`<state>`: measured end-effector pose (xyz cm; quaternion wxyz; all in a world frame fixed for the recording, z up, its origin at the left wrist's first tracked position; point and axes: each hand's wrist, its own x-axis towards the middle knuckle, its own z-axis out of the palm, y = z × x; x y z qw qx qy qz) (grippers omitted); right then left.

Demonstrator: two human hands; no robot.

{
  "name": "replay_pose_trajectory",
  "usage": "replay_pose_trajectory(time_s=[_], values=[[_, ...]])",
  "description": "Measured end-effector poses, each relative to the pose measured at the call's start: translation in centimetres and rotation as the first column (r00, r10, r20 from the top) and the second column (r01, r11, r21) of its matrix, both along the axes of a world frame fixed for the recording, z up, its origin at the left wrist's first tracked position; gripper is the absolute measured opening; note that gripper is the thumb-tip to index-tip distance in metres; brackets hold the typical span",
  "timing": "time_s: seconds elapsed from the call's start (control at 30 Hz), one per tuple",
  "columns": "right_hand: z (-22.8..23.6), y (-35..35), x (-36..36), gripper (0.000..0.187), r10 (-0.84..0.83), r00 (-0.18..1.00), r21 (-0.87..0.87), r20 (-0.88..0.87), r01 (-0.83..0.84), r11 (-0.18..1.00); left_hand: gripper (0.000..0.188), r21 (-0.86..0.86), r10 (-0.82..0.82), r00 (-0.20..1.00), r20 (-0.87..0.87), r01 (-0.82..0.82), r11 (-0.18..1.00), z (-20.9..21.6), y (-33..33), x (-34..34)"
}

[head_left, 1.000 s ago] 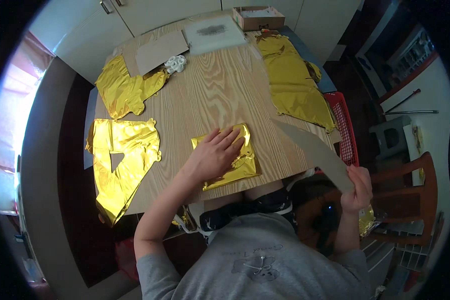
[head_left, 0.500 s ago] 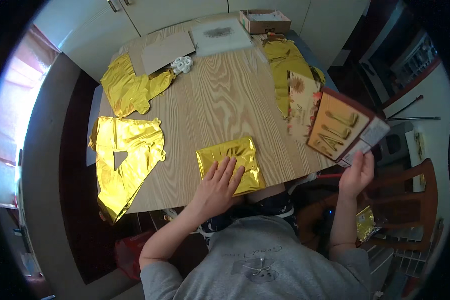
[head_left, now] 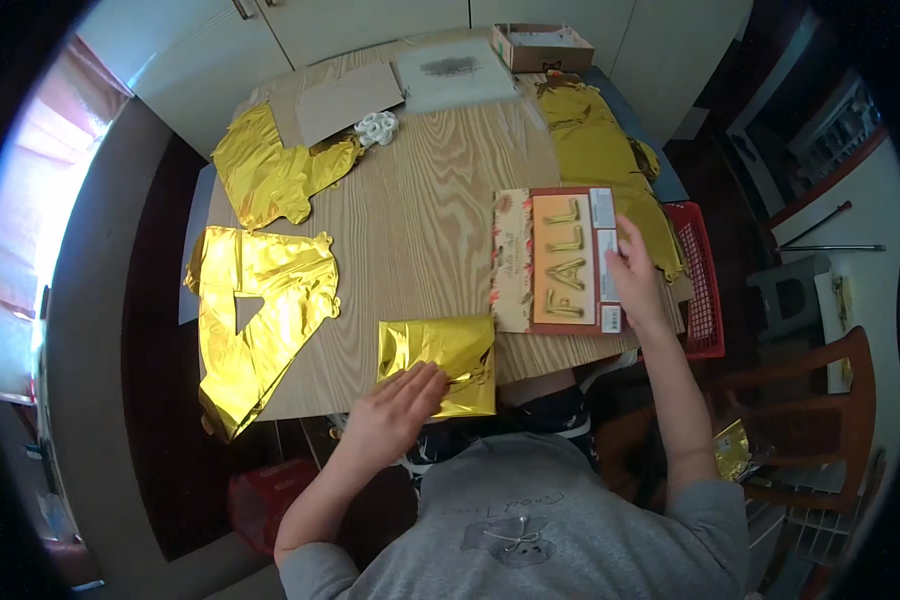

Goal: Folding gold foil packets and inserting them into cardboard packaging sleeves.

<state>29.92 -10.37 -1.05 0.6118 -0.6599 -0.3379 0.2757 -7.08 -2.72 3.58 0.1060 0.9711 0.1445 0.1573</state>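
Observation:
Near the front edge of the table, my left hand (head_left: pixel 388 415) lies flat, fingers stretched out, on a folded gold foil balloon (head_left: pixel 450 338). That foil packet is roughly square and hangs slightly over the edge. My right hand (head_left: pixel 638 275) grips the right edge of a flat balloon package (head_left: pixel 560 265) with an orange front, a reddish-brown border and a picture of gold letter balloons. A cream, leaf-patterned panel forms the package's left side. At left lie a flat gold letter-shaped foil balloon (head_left: pixel 270 270) with a triangular hole and another crumpled gold foil balloon (head_left: pixel 270 180).
More gold foil (head_left: pixel 595 135) is spread at the right rear, beside a red basket (head_left: pixel 705 285). A cardboard sheet (head_left: pixel 350 100), a white ribbon bundle (head_left: pixel 377 128), a whitish sheet (head_left: pixel 450 85) and an open box (head_left: pixel 543 55) lie at the back. A wooden chair (head_left: pixel 855 420) stands right.
The package has swung left and turned flatter over the table in my right hand. The folded foil has shifted toward me and slightly left, with my left hand still on it.

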Motion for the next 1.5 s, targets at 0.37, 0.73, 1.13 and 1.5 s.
replay_pose_trajectory(time_s=[0.37,0.73,1.13,1.5], values=[[0.1,1.7,-4.8,0.051,0.401,0.898,-0.267,0.182,-0.347,0.899,0.024,-0.943,0.795,0.600,0.087,0.307,-0.129,1.9,2.4,-0.3],[8.4,0.5,-2.4,0.027,-0.004,0.635,0.308,0.773,-0.370,0.877,0.031,-0.904,0.896,0.438,0.071,0.408,-0.127,-0.6,5.1,-3.5],[0.5,2.1,-2.0,0.019,0.537,0.245,-0.258,0.807,-0.673,0.694,0.028,-0.907,0.841,0.538,-0.065,0.319,-0.274,-1.5,4.6,-1.2],[1.2,2.3,-2.9,0.027,0.493,0.101,-0.343,0.864,-0.598,0.724,0.030,-0.869,0.819,0.574,-0.027,0.391,-0.303,-1.6,4.8,1.5]])
